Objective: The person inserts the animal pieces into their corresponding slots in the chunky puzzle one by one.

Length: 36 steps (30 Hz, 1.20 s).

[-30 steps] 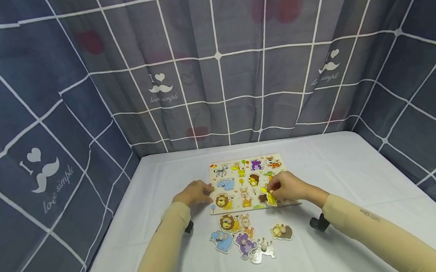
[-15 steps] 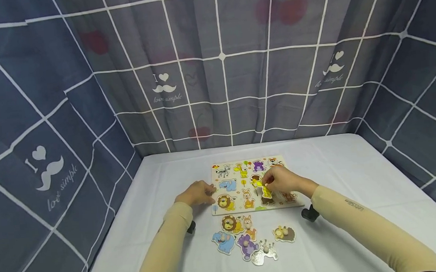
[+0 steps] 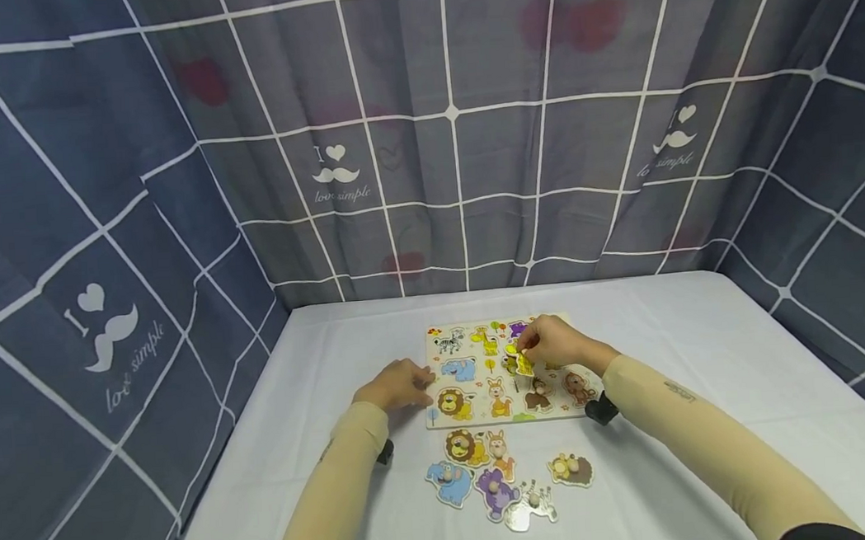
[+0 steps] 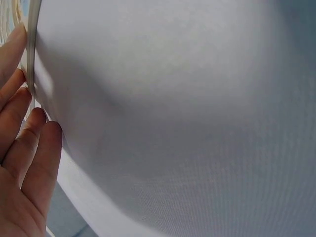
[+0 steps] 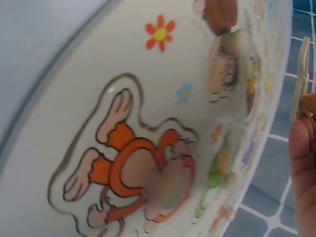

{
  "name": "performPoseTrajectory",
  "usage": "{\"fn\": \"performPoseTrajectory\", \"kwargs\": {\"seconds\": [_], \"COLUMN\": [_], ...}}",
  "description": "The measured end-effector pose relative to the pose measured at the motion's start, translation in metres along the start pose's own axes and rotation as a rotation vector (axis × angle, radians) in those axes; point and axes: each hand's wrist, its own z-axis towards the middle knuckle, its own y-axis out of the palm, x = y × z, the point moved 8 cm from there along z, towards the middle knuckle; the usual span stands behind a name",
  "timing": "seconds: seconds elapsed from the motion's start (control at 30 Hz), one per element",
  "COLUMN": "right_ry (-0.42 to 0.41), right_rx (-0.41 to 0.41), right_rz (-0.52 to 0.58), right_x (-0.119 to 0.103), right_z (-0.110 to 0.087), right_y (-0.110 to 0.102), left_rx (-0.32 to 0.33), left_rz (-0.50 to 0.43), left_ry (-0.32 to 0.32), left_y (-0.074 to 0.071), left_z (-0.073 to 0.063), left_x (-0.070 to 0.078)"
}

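Observation:
My right hand [image 3: 558,342] pinches a yellow giraffe puzzle piece [image 3: 523,363] over the upper middle of the animal puzzle board [image 3: 479,385]. From the right wrist view, the piece's thin wooden edge [image 5: 301,79] shows beside my fingers, tilted up from the board. A monkey piece [image 5: 148,177] with a round knob lies in the board's near right corner. Along the left edge rests my left hand [image 3: 395,385]; its thumb lies over the rim and its fairly straight fingers [image 4: 44,158] touch the side. My right hand hides part of the board's upper right.
In front of the board lie loose knobbed pieces: lion [image 3: 461,447], kangaroo [image 3: 502,464], elephant [image 3: 453,490], purple hippo [image 3: 494,497], shiny zebra [image 3: 519,516] and hedgehog [image 3: 581,471]. A white cloth covers the table [image 3: 347,333]; checked curtains [image 3: 412,172] surround it.
My right hand has carried the giraffe piece from the board's lower right up and leftward, uncovering the monkey corner. My left hand has stayed at the left edge. The head view has shifted slightly.

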Motion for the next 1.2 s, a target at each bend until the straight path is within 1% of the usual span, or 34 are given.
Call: {"fn": "performPoseTrajectory", "kwargs": {"seconds": [0.23, 0.43, 0.63, 0.97, 1.2], "right_ry": [0.033, 0.061, 0.067, 0.093, 0.099], "right_rx": [-0.010, -0.016, -0.016, -0.042, -0.044], "right_rz": [-0.005, 0.001, 0.003, 0.007, -0.026], "right_x": [0.010, 0.015, 0.014, 0.010, 0.012], "right_z": [0.014, 0.023, 0.038, 0.058, 0.066], "right_y": [0.007, 0.008, 0.009, 0.022, 0.024], "left_rx": [-0.001, -0.006, 0.000, 0.009, 0.001], "left_rz": [-0.023, -0.031, -0.043, -0.033, -0.042], "left_ry": [-0.019, -0.014, -0.021, -0.032, -0.035], "left_y": [0.001, 0.002, 0.000, -0.002, 0.001], "left_z": [0.000, 0.000, 0.000, -0.001, 0.001], "left_x": [-0.003, -0.002, -0.002, -0.005, -0.004]}}
